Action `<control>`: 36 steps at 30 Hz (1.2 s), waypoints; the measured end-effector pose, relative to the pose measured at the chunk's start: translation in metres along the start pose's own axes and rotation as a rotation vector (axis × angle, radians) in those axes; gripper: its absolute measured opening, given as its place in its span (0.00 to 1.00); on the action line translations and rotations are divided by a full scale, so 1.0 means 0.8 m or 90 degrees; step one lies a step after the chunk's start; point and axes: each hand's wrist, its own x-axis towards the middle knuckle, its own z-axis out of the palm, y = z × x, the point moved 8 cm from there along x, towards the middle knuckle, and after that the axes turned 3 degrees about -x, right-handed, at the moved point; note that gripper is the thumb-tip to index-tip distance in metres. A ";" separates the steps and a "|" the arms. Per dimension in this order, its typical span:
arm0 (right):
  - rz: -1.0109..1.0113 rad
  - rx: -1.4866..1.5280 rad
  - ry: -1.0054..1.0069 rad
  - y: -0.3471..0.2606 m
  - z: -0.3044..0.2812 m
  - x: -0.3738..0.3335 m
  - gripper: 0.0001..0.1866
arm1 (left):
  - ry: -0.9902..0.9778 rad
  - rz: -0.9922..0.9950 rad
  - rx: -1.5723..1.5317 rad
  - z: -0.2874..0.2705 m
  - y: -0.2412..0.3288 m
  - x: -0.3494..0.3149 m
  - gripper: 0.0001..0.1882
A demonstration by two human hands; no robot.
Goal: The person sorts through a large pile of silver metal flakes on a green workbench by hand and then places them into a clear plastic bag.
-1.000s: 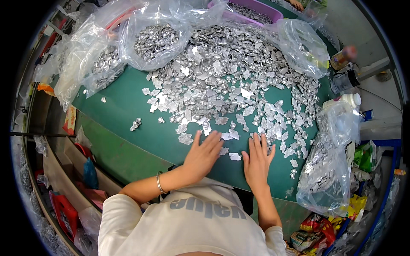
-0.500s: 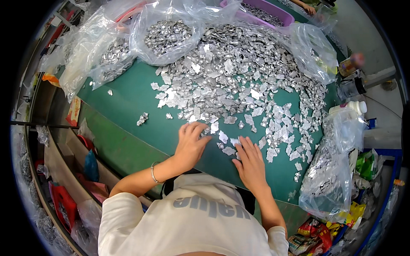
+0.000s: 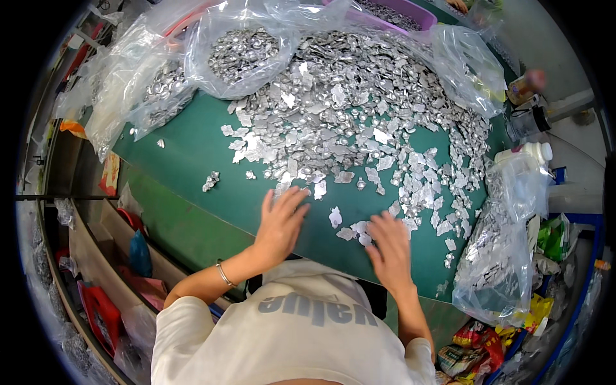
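Observation:
A broad heap of small silvery metal pieces (image 3: 333,109), flat with wavy outlines, covers much of the green tabletop (image 3: 212,147). My left hand (image 3: 280,221) is open over the heap's near edge, fingers spread, with a few pieces by its fingertips. Further right, my right hand (image 3: 391,250) is open too, its fingers stretched out and slightly blurred. Several loose flat pieces (image 3: 346,233) lie between the hands, some beside the right fingers. What lies under the right fingertips is hidden.
Clear plastic bags of metal pieces stand at the back left (image 3: 244,58) and right side (image 3: 491,263). A purple tub (image 3: 401,14) sits at the far edge. A white bottle (image 3: 529,153) is at the right. Drawer-like trays (image 3: 109,244) flank the left; another person's hand shows far right.
My hands have moved apart: the left slightly left with its fingers spreading, the right to the right. A few flat pieces between them have shifted rightward. The whole view has tilted slightly.

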 end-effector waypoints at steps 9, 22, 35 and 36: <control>0.148 0.025 0.012 -0.004 0.006 -0.043 0.29 | -0.177 0.048 -0.190 0.086 0.077 0.017 0.26; 0.322 -0.327 0.146 0.084 -0.050 -0.054 0.18 | -0.245 0.218 -0.120 0.128 0.101 0.093 0.32; 0.288 -0.380 0.159 0.103 -0.058 -0.050 0.19 | -0.202 0.222 -0.103 0.111 0.123 0.068 0.24; 0.333 -0.395 0.180 0.112 -0.065 -0.057 0.18 | -0.207 0.226 -0.101 0.114 0.124 0.066 0.24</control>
